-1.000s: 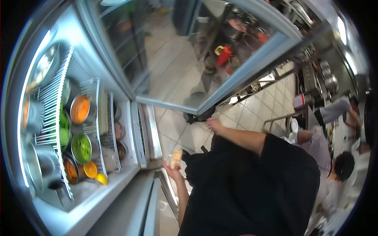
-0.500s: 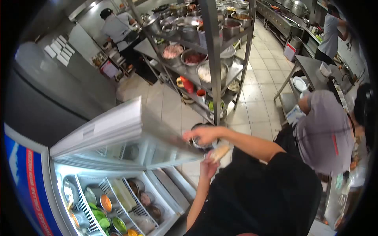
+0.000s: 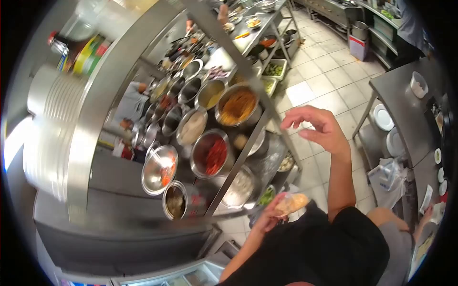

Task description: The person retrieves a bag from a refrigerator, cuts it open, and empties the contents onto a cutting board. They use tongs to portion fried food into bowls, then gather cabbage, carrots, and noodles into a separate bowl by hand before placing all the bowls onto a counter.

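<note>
My left hand, low in front of my body, is closed round a pale orange-beige packet. Its contents cannot be made out. My right hand is raised beside the steel shelving, fingers curved and thumb apart, with nothing in it. Near that hand, on the shelf, is a steel pot of orange-brown food. A steel bowl of red pieces stands further left. Below them, a wide pan of whitish food sits on a lower level.
A steel shelf post slants across the view. Stacked clear plastic containers stand at far left. At right is a steel table with plates beneath. A person is at far right; another shows beyond the shelving. The fridge is at the bottom.
My view has swung from the opened fridge to the shelving, now much closer. My right hand has risen away from the fridge door. The packet is still in my left hand.
</note>
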Demonstrator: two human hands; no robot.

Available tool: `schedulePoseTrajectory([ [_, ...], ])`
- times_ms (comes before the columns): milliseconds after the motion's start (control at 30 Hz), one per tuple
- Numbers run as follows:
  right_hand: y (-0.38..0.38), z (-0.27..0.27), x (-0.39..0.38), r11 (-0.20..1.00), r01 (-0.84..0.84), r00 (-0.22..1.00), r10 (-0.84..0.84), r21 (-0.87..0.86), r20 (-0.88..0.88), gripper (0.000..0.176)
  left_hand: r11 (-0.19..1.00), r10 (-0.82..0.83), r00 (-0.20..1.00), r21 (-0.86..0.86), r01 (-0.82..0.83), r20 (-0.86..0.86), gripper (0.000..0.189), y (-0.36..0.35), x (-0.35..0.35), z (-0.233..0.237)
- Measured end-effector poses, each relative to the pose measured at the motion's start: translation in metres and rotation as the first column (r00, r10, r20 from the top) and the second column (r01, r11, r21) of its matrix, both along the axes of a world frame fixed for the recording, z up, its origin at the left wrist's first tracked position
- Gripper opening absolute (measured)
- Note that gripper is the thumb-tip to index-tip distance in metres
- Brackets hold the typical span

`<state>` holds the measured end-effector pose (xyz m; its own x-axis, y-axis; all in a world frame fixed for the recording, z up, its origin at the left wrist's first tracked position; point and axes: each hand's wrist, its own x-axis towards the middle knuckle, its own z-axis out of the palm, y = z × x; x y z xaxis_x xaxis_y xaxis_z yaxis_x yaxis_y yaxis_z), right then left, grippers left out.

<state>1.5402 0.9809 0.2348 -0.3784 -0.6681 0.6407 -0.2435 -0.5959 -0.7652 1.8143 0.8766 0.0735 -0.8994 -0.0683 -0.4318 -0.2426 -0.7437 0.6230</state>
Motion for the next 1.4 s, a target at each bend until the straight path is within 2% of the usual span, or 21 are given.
schedulePoseTrajectory([
  [167, -0.003, -0.065, -0.099, 0.879, 0.363, 0.911, -0.404, 0.310, 0.078, 0.038, 0.980, -0.176, 0.977, 0.072, 0.185, -0.116, 0.080, -0.025, -0.123, -0.009],
  [233, -0.003, -0.104, -0.114, 0.698, 0.436, 0.868, -0.492, 0.569, -0.061, 0.042, 0.985, -0.165, 0.982, 0.043, 0.170, -0.095, 0.081, -0.026, -0.167, -0.016],
  [300, -0.004, -0.152, -0.127, 0.645, 0.305, 0.893, -0.450, 0.701, 0.025, 0.046, 0.977, -0.187, 0.975, 0.076, 0.197, -0.122, 0.080, -0.030, -0.206, -0.029],
  [433, -0.016, -0.216, -0.153, 0.559, 0.088, 0.935, -0.331, 0.825, 0.124, 0.046, 0.996, -0.044, 0.981, 0.071, 0.058, -0.191, 0.070, -0.040, -0.284, -0.051],
  [500, -0.039, -0.225, -0.180, 0.604, -0.056, 0.861, -0.374, 0.795, 0.344, 0.043, 0.992, 0.067, 0.990, 0.113, -0.053, -0.123, 0.066, -0.050, -0.322, -0.042],
  [533, -0.054, -0.225, -0.198, 0.568, -0.080, 0.877, -0.350, 0.819, 0.329, 0.042, 0.972, 0.189, 0.980, 0.154, -0.178, -0.063, 0.057, -0.059, -0.338, -0.051],
  [567, -0.070, -0.223, -0.218, 0.532, -0.097, 0.896, -0.321, 0.841, 0.306, 0.040, 0.968, 0.250, 0.968, 0.028, -0.249, -0.036, 0.050, -0.066, -0.352, -0.058],
  [600, -0.087, -0.220, -0.235, 0.576, 0.010, 0.963, -0.226, 0.817, 0.147, 0.039, 0.942, 0.321, 0.947, -0.099, -0.321, -0.016, 0.044, -0.074, -0.369, -0.066],
  [633, -0.106, -0.205, -0.254, 0.548, -0.021, 0.990, -0.104, 0.836, 0.093, 0.039, 0.926, 0.370, 0.929, -0.072, -0.371, -0.026, 0.044, -0.085, -0.383, -0.074],
  [733, -0.161, -0.181, -0.291, 0.463, -0.231, 0.973, 0.091, 0.855, 0.214, 0.040, 0.800, 0.564, 0.826, -0.233, -0.552, -0.020, 0.034, -0.105, -0.388, -0.090],
  [800, -0.203, -0.174, -0.315, 0.393, -0.319, 0.919, 0.349, 0.863, 0.182, 0.037, 0.502, 0.693, 0.718, -0.676, -0.539, -0.057, 0.031, -0.125, -0.398, -0.088],
  [900, -0.262, -0.211, -0.343, 0.452, -0.514, 0.801, 0.556, 0.729, 0.221, 0.038, 0.505, 0.809, 0.586, -0.562, -0.655, 0.045, 0.029, -0.153, -0.409, -0.071],
  [933, -0.290, -0.202, -0.369, 0.472, -0.475, 0.802, 0.580, 0.743, 0.144, 0.037, 0.482, 0.839, 0.539, -0.551, -0.681, 0.068, 0.021, -0.165, -0.414, -0.072],
  [1000, -0.357, -0.199, -0.440, 0.668, -0.184, 0.853, 0.473, 0.721, -0.221, 0.038, 0.462, 0.876, 0.469, -0.482, -0.745, 0.116, 0.019, -0.200, -0.421, -0.091],
  [1033, -0.397, -0.212, -0.481, 0.828, -0.121, 0.891, 0.334, 0.548, -0.307, 0.039, 0.442, 0.896, 0.418, -0.404, -0.801, 0.152, 0.018, -0.222, -0.429, -0.095],
  [1100, -0.478, -0.215, -0.571, 0.854, 0.143, 0.883, 0.119, 0.500, -0.454, 0.042, 0.396, 0.915, 0.398, -0.338, -0.854, 0.067, 0.014, -0.280, -0.460, -0.088],
  [1167, -0.568, -0.218, -0.657, 0.906, 0.276, 0.798, -0.031, 0.320, -0.602, 0.044, 0.385, 0.905, 0.426, -0.385, -0.839, -0.023, 0.016, -0.357, -0.519, -0.052],
  [1233, -0.653, -0.224, -0.724, 0.850, 0.441, 0.639, -0.072, 0.288, -0.766, 0.045, 0.285, 0.906, 0.389, -0.438, -0.853, -0.168, 0.018, -0.444, -0.582, -0.036],
  [1300, -0.732, -0.247, -0.788, 0.849, 0.481, 0.494, -0.059, 0.217, -0.867, 0.057, 0.293, 0.871, 0.374, -0.273, -0.916, -0.319, 0.017, -0.540, -0.634, -0.044],
  [1367, -0.780, -0.260, -0.823, 0.791, 0.587, 0.262, 0.016, 0.172, -0.965, 0.074, 0.193, 0.925, 0.309, -0.426, -0.884, -0.222, 0.011, -0.634, -0.689, -0.060],
  [1400, -0.796, -0.264, -0.834, 0.790, 0.563, 0.269, 0.102, 0.242, -0.958, 0.072, 0.203, 0.952, 0.271, -0.372, -0.906, -0.142, 0.011, -0.675, -0.710, -0.077],
])
